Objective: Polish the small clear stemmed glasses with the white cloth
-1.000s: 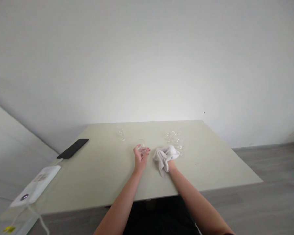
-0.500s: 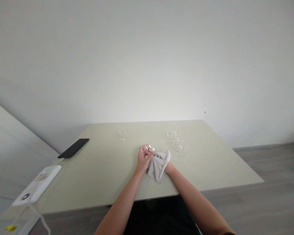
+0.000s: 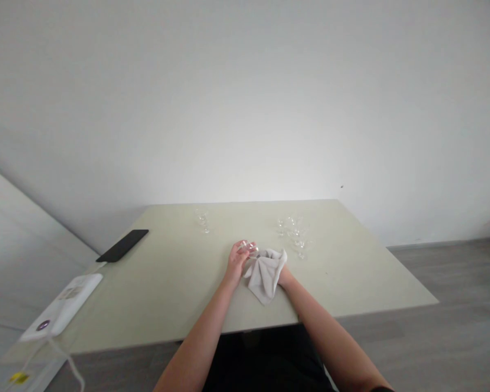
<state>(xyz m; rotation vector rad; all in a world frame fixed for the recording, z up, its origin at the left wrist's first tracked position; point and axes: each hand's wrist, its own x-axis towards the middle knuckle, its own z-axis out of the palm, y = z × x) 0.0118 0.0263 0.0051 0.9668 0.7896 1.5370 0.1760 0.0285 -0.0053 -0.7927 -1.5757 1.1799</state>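
My left hand (image 3: 239,258) is closed around a small clear stemmed glass (image 3: 250,247), held low over the table's middle. A light grey cloth (image 3: 265,275) drapes over my right hand (image 3: 283,275) and hides most of its fingers. The cloth meets the glass on its right side, and its lower corner hangs toward me. Farther right stand several clear stemmed glasses (image 3: 296,234) in a cluster. At the back left is another group of clear glasses (image 3: 203,222), too faint to tell apart.
The pale table (image 3: 167,294) has its back edge against a white wall (image 3: 245,109). On its left side lie a black flat slab (image 3: 123,245) and a white device (image 3: 63,306) with a round button and a cable (image 3: 71,366).
The cloth and my right hand have shifted slightly right. The fingers of my left hand have changed position a little on the glass. The other glasses stay put.
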